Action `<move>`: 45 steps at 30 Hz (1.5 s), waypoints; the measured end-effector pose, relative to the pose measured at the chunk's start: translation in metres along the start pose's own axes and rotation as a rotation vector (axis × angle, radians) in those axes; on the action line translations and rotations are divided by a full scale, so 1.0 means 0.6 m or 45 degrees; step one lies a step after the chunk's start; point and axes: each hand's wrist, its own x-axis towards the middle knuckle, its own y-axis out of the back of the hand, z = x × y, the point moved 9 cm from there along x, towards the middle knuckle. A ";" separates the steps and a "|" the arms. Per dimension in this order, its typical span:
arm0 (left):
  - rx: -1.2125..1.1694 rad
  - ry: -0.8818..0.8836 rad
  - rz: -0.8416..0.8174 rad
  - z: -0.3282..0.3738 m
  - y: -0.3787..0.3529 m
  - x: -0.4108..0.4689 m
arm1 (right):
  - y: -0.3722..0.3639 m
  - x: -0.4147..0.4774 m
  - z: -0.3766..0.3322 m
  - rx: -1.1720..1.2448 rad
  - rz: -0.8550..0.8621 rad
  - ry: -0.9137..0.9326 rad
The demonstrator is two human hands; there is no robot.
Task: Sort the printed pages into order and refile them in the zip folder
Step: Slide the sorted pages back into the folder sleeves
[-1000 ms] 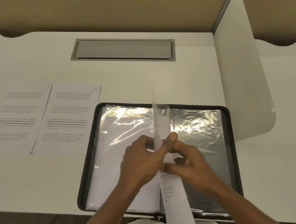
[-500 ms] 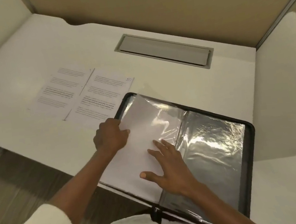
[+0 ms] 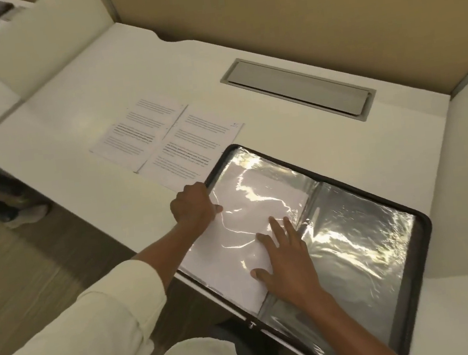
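Black-rimmed clear-sleeved zip folder (image 3: 424, 225) lies open at white desk's (image 3: 104, 194) near edge, left hand (image 3: 194, 209) fingers grasping its left rim, right hand (image 3: 291, 268) fingers released flat on sleeved white page (image 3: 231, 255), two printed white pages (image 3: 174, 143) alongside.

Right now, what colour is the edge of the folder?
Black, all around the zip folder; head view shows it best.
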 end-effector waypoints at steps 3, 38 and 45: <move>0.045 -0.003 0.038 -0.006 0.003 0.001 | 0.005 0.009 -0.001 0.024 0.039 -0.037; -0.359 0.047 -0.011 -0.390 0.183 0.637 | 0.071 0.622 -0.321 0.789 0.204 -0.654; -0.465 0.013 -0.053 -0.367 0.195 0.698 | 0.061 0.680 -0.298 0.933 0.351 -0.980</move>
